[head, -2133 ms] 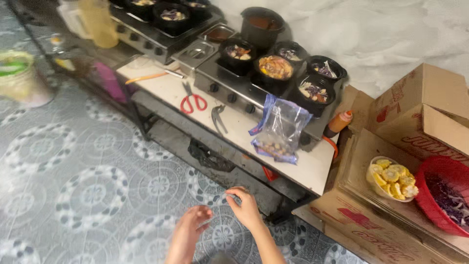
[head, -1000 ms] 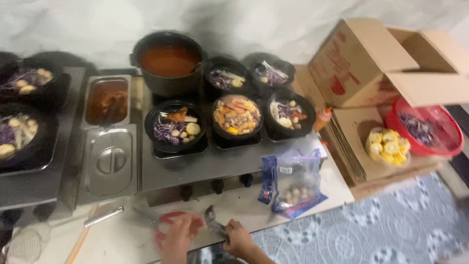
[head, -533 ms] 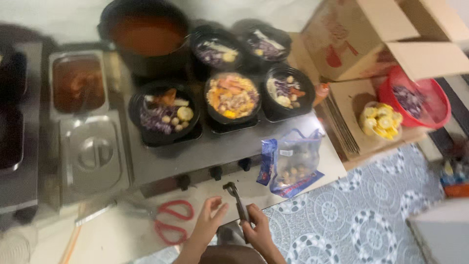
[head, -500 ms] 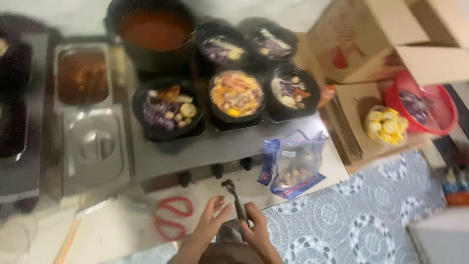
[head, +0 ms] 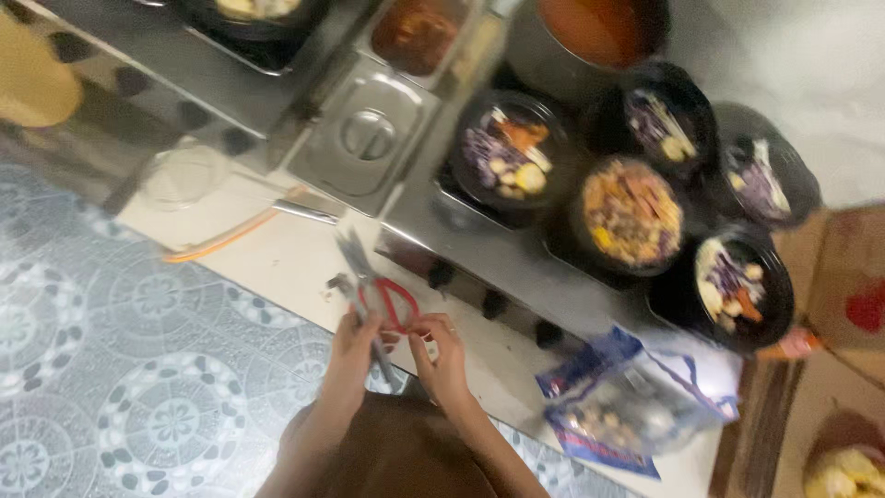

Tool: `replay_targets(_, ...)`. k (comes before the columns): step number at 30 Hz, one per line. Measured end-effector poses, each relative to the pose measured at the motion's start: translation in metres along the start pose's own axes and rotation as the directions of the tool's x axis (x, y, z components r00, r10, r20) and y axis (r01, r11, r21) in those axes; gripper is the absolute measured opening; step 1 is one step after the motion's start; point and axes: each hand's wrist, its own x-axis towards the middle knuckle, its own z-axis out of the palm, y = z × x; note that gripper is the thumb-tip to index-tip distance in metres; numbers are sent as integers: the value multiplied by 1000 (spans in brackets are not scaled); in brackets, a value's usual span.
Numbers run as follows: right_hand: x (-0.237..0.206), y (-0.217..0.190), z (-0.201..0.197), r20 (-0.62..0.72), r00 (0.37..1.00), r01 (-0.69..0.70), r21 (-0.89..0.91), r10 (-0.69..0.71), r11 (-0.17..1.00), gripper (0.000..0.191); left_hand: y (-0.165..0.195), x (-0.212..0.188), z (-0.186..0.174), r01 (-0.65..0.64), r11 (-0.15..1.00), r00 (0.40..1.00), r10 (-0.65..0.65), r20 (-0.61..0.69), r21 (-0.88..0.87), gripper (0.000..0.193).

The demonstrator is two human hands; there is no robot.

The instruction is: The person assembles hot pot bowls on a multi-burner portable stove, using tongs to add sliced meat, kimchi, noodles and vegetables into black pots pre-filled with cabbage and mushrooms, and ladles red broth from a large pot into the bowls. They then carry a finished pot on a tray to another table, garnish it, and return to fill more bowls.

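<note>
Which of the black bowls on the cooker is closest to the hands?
The bowl with purple and orange pieces, leftmost of the four filled ones on the cooker. It sits just above the right hand; the others lie farther right.

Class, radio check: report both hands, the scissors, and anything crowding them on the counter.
Left hand and right hand both on the red-handled scissors, low on the white counter. Blades point up toward the steel stove. Blue food bag lies to the right, apart.
</note>
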Motion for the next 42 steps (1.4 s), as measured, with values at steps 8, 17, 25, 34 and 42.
replay_targets(8, 68, -24, 89, 167, 974, 133, 123, -153, 983, 9, 40, 0, -89, -13, 991, 953, -29, -303, -137, 34)
replay_targets(17, 34, -37, 27, -259, 965, -5, 145, 43, 989, 7, 30, 23, -58, -201, 889, 959, 92, 270, 411, 31)
replay_targets(25, -108, -24, -88, -709, 638, -118, 296, 301, 948, 11, -1, -34, 46, -104, 857, 630, -336, 700, 505, 37)
replay_targets(34, -232, -1, -209, -895, 372, -186, 186, 245, 965, 13, -96, -130, 163, -96, 857, 491, -402, 773, 506, 31)
replay_targets(42, -240, 17, -274, -863, 467, -305, 49, 194, 951, 28, -128, -143, 210, -140, 921, 722, -155, 674, 363, 33)
